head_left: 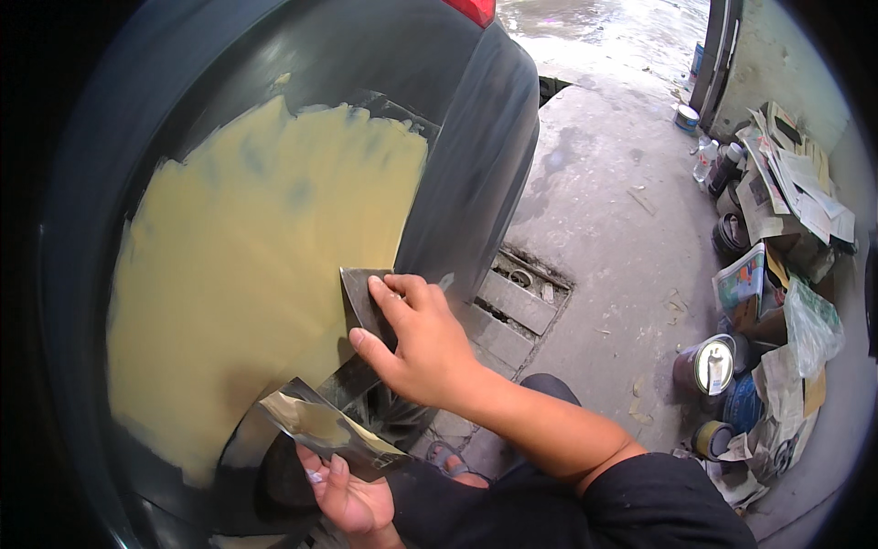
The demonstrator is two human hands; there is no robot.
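Beside the putty (265, 238), right hand (425, 343) pinches a spreader (360, 300); left hand (355, 499), partly hidden, a plate (327, 426).

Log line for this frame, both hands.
left hand: holding smeared plate | right hand: holding dark scraper | car panel: yellowish coating

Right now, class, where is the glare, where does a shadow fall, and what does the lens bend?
Head view: glare washes out the ground outside, upper right; same view: a soft shadow dims the yellow patch low down; same view: the wall curves toward a black rim.
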